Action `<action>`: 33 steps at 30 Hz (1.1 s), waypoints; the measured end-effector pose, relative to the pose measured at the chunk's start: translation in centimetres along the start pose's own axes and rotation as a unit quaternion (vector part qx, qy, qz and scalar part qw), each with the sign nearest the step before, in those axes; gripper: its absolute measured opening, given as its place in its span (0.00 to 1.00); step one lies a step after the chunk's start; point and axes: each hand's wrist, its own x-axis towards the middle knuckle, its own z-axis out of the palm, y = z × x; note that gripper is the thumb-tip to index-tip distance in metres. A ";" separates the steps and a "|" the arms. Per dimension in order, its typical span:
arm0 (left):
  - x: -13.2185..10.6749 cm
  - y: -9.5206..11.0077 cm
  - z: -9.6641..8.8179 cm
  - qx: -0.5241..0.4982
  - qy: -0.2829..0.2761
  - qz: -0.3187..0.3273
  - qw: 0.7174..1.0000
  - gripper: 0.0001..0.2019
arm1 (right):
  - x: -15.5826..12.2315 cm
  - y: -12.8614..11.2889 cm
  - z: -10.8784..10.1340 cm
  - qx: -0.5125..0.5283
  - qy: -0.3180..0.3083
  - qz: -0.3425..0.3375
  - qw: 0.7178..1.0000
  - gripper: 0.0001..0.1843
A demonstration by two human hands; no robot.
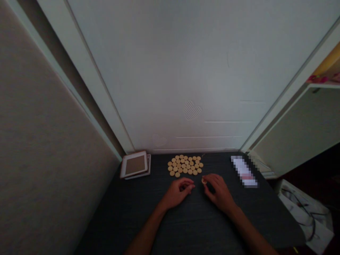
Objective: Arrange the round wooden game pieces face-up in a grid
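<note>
Between the thumb and fingers of my right hand (219, 193) is a small round disc (204, 180), pinched and tilted up off the table. My left hand (176, 193) hovers to the left of it, fingers curled in and the thumb close to the fingertips; nothing shows in its grasp. Just beyond both hands lies a flat cluster of several pale yellow, wood-like discs (183, 165), set close together in uneven rows. Any marks on them are too small to make out.
Dark tabletop (196, 226) meets a white panel (186, 71) with heart reliefs. At the back left lie stacked framed items (135, 164). A pixelated, phone-shaped object (243, 171) lies right. Beyond the table's right edge sits a white box with cables (305, 212).
</note>
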 end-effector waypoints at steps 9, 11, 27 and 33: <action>0.0 -0.1 0.0 0.006 0.005 -0.006 1.000 0.14 | -2.1 3.8 -1.6 -0.050 -0.035 0.032 0.998 0.22; 0.0 0.0 0.1 0.007 0.006 -0.008 1.000 0.14 | -2.2 3.8 -1.3 -0.051 -0.038 0.033 0.997 0.23; 0.0 0.3 0.0 0.010 -0.005 -0.016 1.000 0.14 | -1.8 3.8 -1.0 -0.035 -0.034 0.044 0.998 0.17; 0.0 0.3 0.0 0.010 -0.005 -0.020 1.000 0.15 | -1.8 4.5 -0.6 -0.041 -0.017 0.071 0.997 0.17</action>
